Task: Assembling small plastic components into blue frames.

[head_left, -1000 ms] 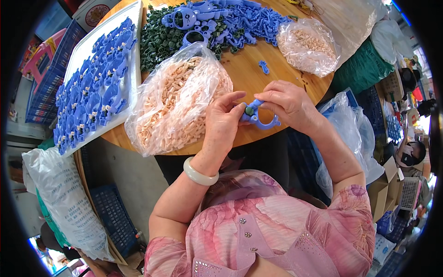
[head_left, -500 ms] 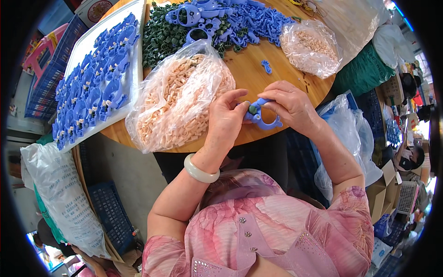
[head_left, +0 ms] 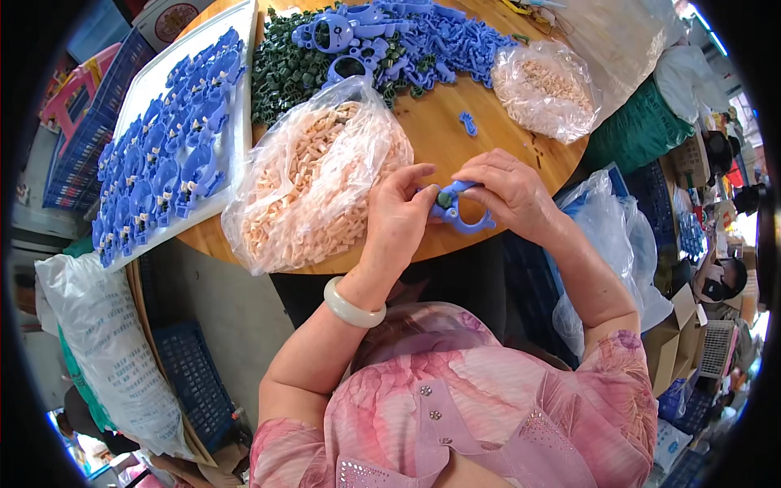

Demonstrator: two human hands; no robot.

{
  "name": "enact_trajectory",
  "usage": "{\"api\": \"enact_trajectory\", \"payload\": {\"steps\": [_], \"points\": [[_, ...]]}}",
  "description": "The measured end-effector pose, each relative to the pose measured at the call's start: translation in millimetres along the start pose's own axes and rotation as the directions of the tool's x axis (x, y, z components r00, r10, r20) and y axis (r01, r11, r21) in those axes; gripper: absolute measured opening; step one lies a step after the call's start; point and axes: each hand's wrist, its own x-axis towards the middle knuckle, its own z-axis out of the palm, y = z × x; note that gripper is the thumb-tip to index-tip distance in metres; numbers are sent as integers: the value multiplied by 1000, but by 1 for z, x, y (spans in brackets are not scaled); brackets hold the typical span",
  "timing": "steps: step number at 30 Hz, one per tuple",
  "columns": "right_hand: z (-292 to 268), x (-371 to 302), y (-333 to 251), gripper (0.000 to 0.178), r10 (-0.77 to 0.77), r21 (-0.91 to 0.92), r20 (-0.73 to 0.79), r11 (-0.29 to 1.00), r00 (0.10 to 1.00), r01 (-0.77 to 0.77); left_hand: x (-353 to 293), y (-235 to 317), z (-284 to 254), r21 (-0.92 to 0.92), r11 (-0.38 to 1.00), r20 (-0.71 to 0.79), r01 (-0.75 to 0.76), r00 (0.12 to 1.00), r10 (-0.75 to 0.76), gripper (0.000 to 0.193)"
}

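Thumbs and fingers pinch: left hand (head_left: 400, 207) on the left end, right hand (head_left: 511, 192) on the upper part of a blue ringed piece (head_left: 453, 215) over the table's (head_left: 439, 130) near edge, green part (head_left: 444, 198) already on it, apparently half-built. Its long axis seems to run left to right, ring end rightward; beyond, blue pieces (head_left: 167, 175) crowd the tray (head_left: 246, 81), while the green heap (head_left: 281, 77) and blue heap (head_left: 468, 45) suggest plenty left.

Grey floor (head_left: 244, 305) shows beside a round wooden table (head_left: 435, 126).

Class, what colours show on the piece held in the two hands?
The piece is blue, with a dark green part; best seen in the head view.
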Motion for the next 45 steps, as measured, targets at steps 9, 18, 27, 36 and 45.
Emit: {"api": "enact_trajectory", "payload": {"steps": [9, 18, 27, 36, 45], "points": [[4, 29, 55, 24, 411, 43, -124, 912, 903, -409, -1, -4, -1, 12, 1000, -16, -24, 1000, 25, 27], [5, 24, 61, 21, 90, -365, -154, 920, 984, -141, -1, -1, -1, -41, 999, -25, 4, 1000, -5, 28], [-21, 0, 38, 17, 514, 551, -89, 739, 853, -387, -3, 0, 2, -66, 998, -36, -3, 999, 1, 26], [-5, -29, -24, 16, 509, 823, 96, 444, 856, -356, -5, -3, 1, -92, 994, -16, -56, 998, 55, 22], [15, -34, -43, 25, 348, 259, -188, 920, 918, -296, -5, -5, 1, -89, 994, -46, -60, 997, 56, 22]]}}
